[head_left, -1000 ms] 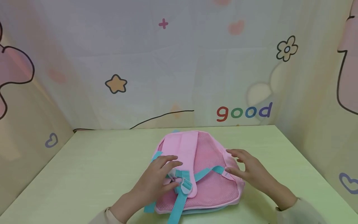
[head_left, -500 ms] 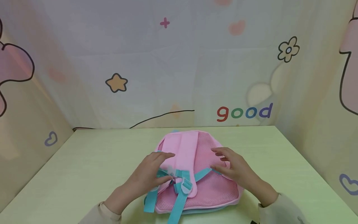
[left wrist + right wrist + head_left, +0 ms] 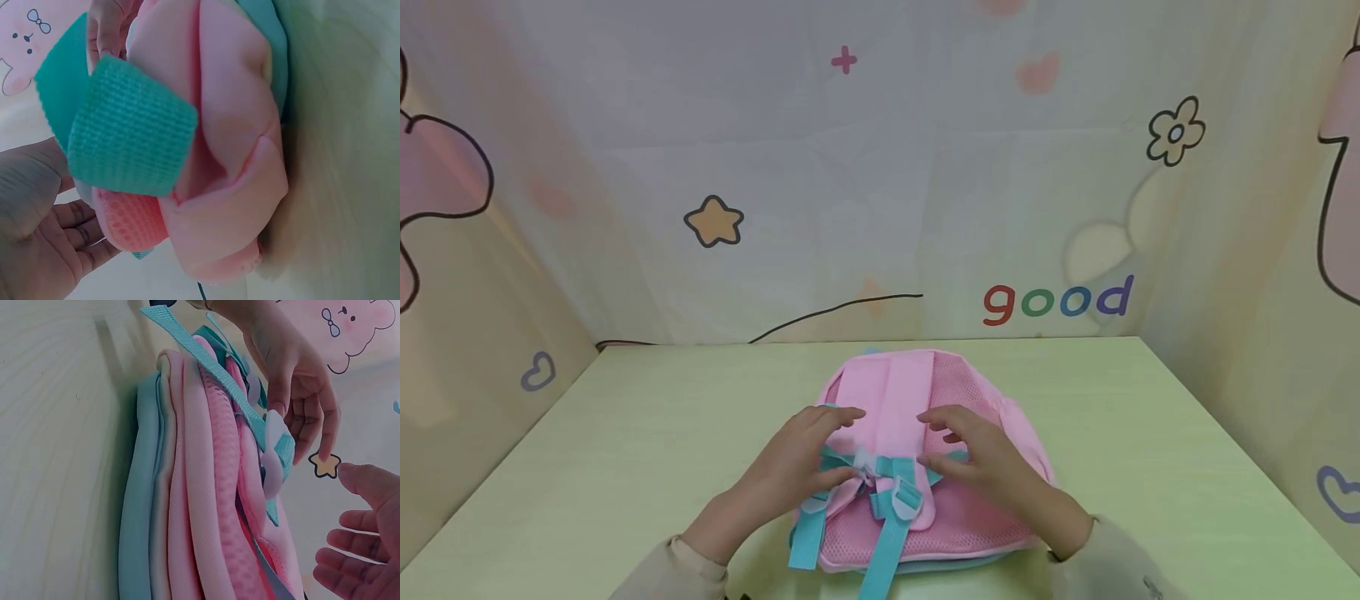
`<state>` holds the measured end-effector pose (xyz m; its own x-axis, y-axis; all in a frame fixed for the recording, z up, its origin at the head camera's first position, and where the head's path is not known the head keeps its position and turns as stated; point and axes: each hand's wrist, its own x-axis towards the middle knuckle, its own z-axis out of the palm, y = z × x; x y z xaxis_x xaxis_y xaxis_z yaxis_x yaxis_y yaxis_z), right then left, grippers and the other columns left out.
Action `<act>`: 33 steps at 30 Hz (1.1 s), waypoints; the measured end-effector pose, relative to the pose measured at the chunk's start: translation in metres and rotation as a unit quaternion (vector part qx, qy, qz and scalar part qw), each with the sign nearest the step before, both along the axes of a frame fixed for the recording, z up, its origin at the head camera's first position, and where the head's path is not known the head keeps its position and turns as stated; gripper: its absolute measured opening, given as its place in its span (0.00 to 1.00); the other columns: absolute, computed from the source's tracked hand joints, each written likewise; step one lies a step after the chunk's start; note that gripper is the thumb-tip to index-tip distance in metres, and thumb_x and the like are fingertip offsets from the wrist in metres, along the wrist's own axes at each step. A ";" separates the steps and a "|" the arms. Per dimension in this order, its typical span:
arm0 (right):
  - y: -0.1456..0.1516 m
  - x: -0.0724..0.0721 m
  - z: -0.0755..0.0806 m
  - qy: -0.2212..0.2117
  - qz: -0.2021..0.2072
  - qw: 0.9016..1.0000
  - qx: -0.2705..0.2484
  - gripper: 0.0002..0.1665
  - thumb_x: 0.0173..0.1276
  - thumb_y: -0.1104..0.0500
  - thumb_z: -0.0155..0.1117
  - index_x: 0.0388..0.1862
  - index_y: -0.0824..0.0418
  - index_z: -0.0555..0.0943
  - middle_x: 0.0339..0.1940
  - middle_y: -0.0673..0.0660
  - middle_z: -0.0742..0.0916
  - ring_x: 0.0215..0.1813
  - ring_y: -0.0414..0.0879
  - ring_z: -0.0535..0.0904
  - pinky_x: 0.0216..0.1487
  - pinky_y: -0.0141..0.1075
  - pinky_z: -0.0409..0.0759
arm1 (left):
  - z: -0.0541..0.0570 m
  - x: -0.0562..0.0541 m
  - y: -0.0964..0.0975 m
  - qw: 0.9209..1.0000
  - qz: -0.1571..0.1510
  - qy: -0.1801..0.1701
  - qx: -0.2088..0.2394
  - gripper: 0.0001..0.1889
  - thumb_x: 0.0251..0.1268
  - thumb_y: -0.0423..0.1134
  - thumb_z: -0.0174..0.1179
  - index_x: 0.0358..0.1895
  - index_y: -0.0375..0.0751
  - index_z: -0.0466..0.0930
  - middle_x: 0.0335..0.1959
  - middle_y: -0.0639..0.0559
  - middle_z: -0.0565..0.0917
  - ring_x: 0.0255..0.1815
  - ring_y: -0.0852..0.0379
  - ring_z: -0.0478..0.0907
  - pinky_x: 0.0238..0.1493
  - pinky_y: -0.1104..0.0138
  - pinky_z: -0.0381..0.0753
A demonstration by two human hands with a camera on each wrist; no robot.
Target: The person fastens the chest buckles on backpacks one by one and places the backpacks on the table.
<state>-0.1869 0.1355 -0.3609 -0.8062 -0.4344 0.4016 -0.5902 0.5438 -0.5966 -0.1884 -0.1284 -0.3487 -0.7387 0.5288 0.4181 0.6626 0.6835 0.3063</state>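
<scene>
Item observed from where I stand: one pink backpack (image 3: 962,521), lying on the table between and beneath the person's two grips, its mesh back panel uppermost. Two padded shoulder straps (image 3: 906,400) run along it side by side in the gap between the grips. A pale clip (image 3: 865,461) on turquoise webbing lies just beside the left thumb; a pale adjuster (image 3: 906,498) lies between the grips, a little nearer the person. From it a turquoise strap end (image 3: 883,552) trails toward the person. The left grip (image 3: 793,462) is wide, thumb apart from relaxed fingers, over the bag's left part; I cannot tell whether it touches the fabric. The right grip (image 3: 985,457) is likewise wide and holds nothing; the right wrist view shows it apart from the bag. Pale sleeves (image 3: 673,571) cover both forearms. The light-green table (image 3: 662,433) extends to both sides of the grips. Beyond them hangs a printed cloth (image 3: 820,158), bearing a star (image 3: 714,222) and the word "good" (image 3: 1057,302).
</scene>
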 end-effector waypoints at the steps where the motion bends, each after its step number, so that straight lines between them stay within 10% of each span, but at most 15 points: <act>1: -0.003 0.000 -0.001 0.000 0.006 1.000 0.002 0.24 0.63 0.58 0.68 0.56 0.64 0.76 0.55 0.57 0.83 0.49 0.53 0.82 0.53 0.41 0.82 | -0.001 -0.001 0.000 1.000 0.000 -0.004 0.001 0.34 0.47 0.41 0.75 0.60 0.42 0.73 0.53 0.51 0.82 0.54 0.53 0.77 0.53 0.61 0.80; 33: -0.057 -0.001 -0.010 0.050 -0.014 0.990 0.132 0.13 0.59 0.53 0.71 0.39 0.57 0.83 0.36 0.49 0.86 0.40 0.42 0.77 0.42 0.34 0.79 | -0.019 -0.007 0.003 1.000 -0.014 -0.020 -0.013 0.14 0.51 0.37 0.72 0.41 0.42 0.81 0.38 0.55 0.82 0.44 0.58 0.75 0.48 0.67 0.78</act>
